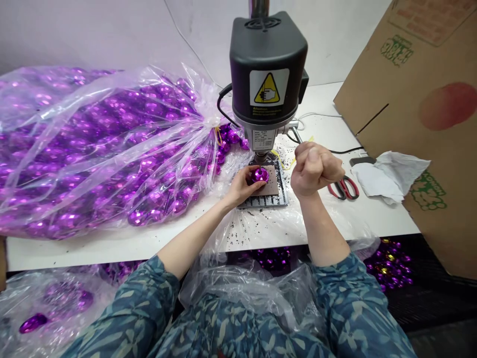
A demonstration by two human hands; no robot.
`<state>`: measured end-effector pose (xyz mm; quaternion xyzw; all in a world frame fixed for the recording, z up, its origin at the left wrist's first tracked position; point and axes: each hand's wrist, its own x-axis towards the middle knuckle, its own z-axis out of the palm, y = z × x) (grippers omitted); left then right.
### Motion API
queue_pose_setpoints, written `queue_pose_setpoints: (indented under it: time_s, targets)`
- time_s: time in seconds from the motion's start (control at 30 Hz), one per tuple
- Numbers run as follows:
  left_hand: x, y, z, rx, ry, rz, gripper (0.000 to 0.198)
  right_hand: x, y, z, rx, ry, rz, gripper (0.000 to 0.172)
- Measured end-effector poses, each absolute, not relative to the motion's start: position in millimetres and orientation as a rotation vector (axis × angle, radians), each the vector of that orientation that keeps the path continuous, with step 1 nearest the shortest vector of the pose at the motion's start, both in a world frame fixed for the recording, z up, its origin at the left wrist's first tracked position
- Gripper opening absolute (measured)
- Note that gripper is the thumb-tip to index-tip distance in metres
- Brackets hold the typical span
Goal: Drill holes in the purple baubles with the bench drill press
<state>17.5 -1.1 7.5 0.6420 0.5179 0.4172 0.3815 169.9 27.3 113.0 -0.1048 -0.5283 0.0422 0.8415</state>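
Observation:
My left hand (pixel 245 185) pinches a shiny purple faceted ball (pixel 260 174) between thumb and fingers. The ball rests on a brown board (pixel 272 181) that lies on the slotted metal base (pixel 283 199) of a small drill press (pixel 268 54). The press's chuck is right above the ball; whether the bit touches it I cannot tell. Closed in a fist, my right hand (pixel 316 166) is raised at the right of the press, around the end of its feed lever (pixel 296 133). The lever's grip is hidden inside the fist.
A large clear bag of purple balls (pixel 112 149) fills the table's left side. Red-handled scissors (pixel 343 188), white paper (pixel 389 174) and a big cardboard box (pixel 421 124) are at the right. Dark shavings litter the white table (pixel 248 228). More purple balls (pixel 389 263) lie below its edge.

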Motion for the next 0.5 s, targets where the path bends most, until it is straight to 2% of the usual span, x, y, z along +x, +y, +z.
queue_pose_setpoints:
  time_s: [0.1, 0.3, 0.37, 0.5]
  targets:
    - [21.1, 0.1, 6.7, 1.605, 1.340, 1.075, 0.053, 166.9, 28.2, 137.3, -0.295, -1.093, 0.149, 0.062]
    - [20.9, -32.4, 26.0, 1.501, 1.431, 1.223, 0.043, 164.0, 38.2, 190.5, -0.477, -1.134, 0.363, 0.070]
    - [17.7, -64.3, 34.7, 1.619, 1.293, 1.100, 0.041, 163.4, 38.1, 194.6, -0.487, -1.147, 0.346, 0.071]
    - [15.2, -137.9, 33.2, 2.022, 0.793, 0.502, 0.044, 162.1, 35.3, 191.7, -0.500, -1.145, 0.309, 0.069]
